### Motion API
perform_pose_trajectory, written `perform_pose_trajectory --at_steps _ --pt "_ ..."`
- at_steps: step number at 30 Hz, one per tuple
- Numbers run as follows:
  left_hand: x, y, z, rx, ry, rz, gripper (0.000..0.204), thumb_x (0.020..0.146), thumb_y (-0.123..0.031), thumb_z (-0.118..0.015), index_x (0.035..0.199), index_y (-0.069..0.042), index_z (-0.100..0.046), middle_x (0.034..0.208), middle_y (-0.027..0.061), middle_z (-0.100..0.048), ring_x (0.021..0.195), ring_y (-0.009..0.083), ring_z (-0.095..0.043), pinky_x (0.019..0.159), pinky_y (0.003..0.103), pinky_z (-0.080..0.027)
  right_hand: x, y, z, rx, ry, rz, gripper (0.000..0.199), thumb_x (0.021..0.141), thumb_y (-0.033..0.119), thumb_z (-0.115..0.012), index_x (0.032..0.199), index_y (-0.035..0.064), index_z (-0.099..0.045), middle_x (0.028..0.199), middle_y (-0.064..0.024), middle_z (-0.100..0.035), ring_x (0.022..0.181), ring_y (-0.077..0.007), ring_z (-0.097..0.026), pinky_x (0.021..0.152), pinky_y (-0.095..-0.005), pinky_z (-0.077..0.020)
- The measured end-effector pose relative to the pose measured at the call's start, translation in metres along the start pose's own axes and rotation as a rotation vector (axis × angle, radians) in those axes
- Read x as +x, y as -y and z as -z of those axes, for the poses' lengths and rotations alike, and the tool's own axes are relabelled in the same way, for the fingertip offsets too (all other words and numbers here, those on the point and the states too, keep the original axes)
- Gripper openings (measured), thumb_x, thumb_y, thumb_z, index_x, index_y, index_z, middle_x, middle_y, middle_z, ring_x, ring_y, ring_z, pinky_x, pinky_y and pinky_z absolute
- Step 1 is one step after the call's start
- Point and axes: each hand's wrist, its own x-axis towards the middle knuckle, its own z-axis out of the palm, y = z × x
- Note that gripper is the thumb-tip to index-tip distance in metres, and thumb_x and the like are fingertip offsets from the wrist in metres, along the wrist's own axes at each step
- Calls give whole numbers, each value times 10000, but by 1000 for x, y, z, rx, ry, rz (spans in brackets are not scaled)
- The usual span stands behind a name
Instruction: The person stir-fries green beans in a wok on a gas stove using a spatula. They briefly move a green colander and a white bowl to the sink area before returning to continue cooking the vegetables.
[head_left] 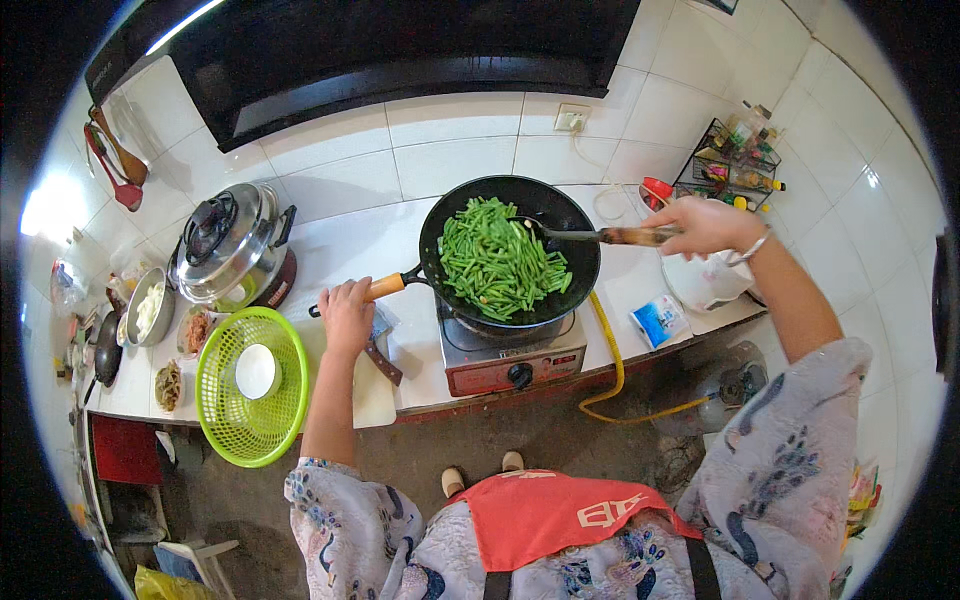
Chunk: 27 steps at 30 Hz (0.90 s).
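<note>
My left hand (pixel 347 308) is closed round the handle (pixel 385 287) of a black wok (pixel 585 235) on a gas stove (pixel 515 368). Cut green beans (pixel 500 255) are heaped in the wok. From the right, my right hand (pixel 708 228) grips the wooden handle of a wok spatula (pixel 575 235). Its metal shaft reaches over the wok's rim, and its head is partly hidden among the beans. Below the wok handle, close to my left wrist, lies a knife (pixel 381 360) on the counter.
A green plastic basket (pixel 213 410) with a white bowl (pixel 258 371) inside overhangs the counter edge. A lidded steel pot (pixel 232 250) and bowls of food stand left. A yellow hose (pixel 612 375) hangs at the stove's right, by a blue-and-white packet (pixel 659 321). Farther right is a bottle rack (pixel 728 165).
</note>
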Motion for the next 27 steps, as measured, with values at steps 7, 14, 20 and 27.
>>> perform_pose_trajectory --at_steps 7,14,20,27 --pt "2 -7 3 -1 -36 -1 461 761 -132 -720 1211 -153 -623 1144 83 -643 1129 280 -559 1053 497 -313 40 -18 26 -48 -110 -102 441 858 177 -650 1296 136 -618 684 -72 -618 544 -142 -570 490 -301 -482" --pt "9 -6 0 -13 16 26 456 765 -143 -727 1209 -170 -624 1163 70 -639 1147 279 -553 1065 499 -301 82 36 17 -58 -2 108 478 812 81 -588 1282 163 -623 715 -99 -639 574 -179 -601 514 -343 -500" --pt "-3 1 5 52 57 83 459 781 -157 -721 1228 -185 -621 1180 65 -633 1157 274 -551 1100 555 -254 18 104 -35 -622 -190 520 493 769 25 -560 1222 199 -651 818 -202 -670 761 -336 -680 628 -453 -549" --pt "12 -16 -8 99 11 -16 451 802 -157 -695 1245 -169 -609 1139 62 -636 1120 273 -572 1111 598 -223 -97 114 -45 -877 -341 230 506 818 53 -552 1271 268 -625 780 -109 -564 684 -290 -638 597 -402 -510"
